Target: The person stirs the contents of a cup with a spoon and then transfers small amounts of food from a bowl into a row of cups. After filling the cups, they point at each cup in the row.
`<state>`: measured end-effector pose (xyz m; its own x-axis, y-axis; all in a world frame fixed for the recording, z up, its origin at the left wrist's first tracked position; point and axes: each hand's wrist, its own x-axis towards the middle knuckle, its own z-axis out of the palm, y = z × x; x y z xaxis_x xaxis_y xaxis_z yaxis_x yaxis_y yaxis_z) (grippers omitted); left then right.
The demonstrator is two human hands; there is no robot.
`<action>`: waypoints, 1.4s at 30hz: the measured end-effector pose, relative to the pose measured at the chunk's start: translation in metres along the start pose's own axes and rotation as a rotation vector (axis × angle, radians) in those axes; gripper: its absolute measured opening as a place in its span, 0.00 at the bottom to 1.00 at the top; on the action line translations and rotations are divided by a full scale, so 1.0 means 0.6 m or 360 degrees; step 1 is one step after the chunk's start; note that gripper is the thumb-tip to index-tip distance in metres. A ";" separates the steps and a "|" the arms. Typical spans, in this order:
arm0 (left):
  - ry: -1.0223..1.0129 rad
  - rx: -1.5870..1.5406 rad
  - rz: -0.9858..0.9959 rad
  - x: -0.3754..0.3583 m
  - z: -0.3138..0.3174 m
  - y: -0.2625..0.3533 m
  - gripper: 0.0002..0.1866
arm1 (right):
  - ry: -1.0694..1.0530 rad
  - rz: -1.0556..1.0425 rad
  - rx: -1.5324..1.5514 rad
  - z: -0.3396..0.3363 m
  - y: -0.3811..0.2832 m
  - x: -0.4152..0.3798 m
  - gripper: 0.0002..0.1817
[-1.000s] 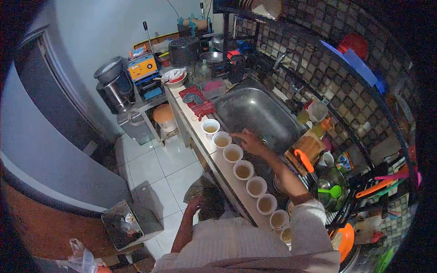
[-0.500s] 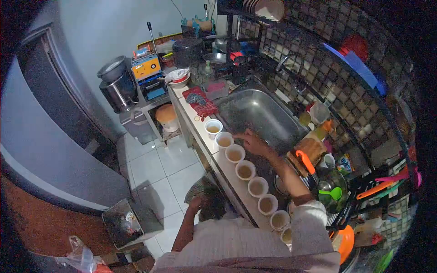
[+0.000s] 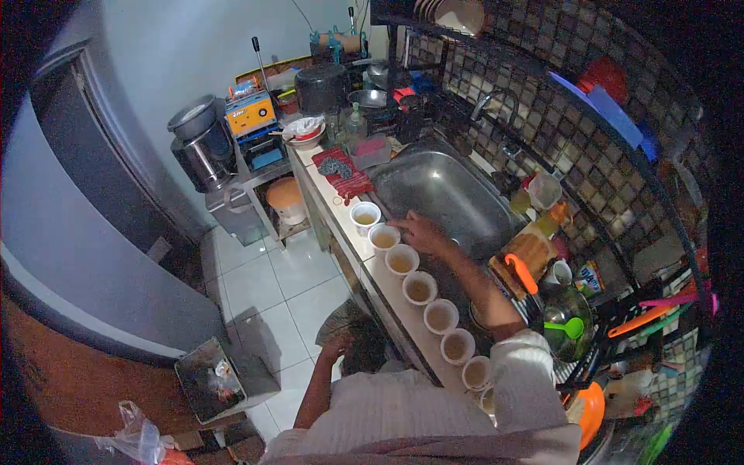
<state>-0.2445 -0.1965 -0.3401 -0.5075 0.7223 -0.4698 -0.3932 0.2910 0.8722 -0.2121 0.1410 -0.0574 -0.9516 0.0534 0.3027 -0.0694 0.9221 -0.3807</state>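
Observation:
A row of white plastic cups (image 3: 419,287), holding a yellowish-brown liquid, runs along the narrow counter in front of the sink. My right hand (image 3: 425,234) reaches over from the sink side, index finger stretched out at the rim of the second cup (image 3: 384,239) from the far end. Its other fingers look bent, and I see nothing held. Beyond it stands the farthest cup (image 3: 365,218). Low at my left side, my left hand (image 3: 335,346) is beside a dark, rounded shape that I cannot identify; its fingers are too small and dim to make out.
The steel sink (image 3: 434,182) lies right of the cups. A red cloth (image 3: 347,180) is on the counter's far part. An orange cup-sealing machine (image 3: 251,114) stands at the back left. A bin (image 3: 221,380) sits on the floor. At right are a metal bowl with a green ladle (image 3: 572,328).
My right hand has shifted slightly left, bringing its index finger closer to the second cup's rim. The cups keep their places, and my left hand stays low at my side.

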 end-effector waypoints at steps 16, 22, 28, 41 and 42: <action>0.0051 -0.0256 -0.0202 -0.010 0.010 0.040 0.16 | -0.0147 0.0183 -0.0073 0.003 0.034 -0.008 0.16; 0.0100 -0.0208 -0.0183 -0.001 0.011 0.020 0.16 | -0.0270 0.0238 -0.0080 -0.027 0.010 -0.008 0.17; 0.0162 -0.0312 -0.0240 -0.018 0.032 0.058 0.15 | -0.0005 0.0017 -0.0055 0.010 0.042 -0.005 0.24; 0.0071 -0.0379 -0.0198 0.022 0.001 -0.009 0.17 | -0.0082 0.0097 0.0052 -0.039 -0.019 -0.004 0.20; 0.0070 -0.0379 -0.0197 0.018 -0.002 -0.005 0.17 | -0.0222 0.0186 0.0041 -0.042 -0.015 -0.001 0.17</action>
<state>-0.2500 -0.1902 -0.3478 -0.4750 0.6612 -0.5807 -0.6208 0.2158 0.7536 -0.2034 0.1424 -0.0318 -0.9858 0.1044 0.1315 0.0384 0.9025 -0.4289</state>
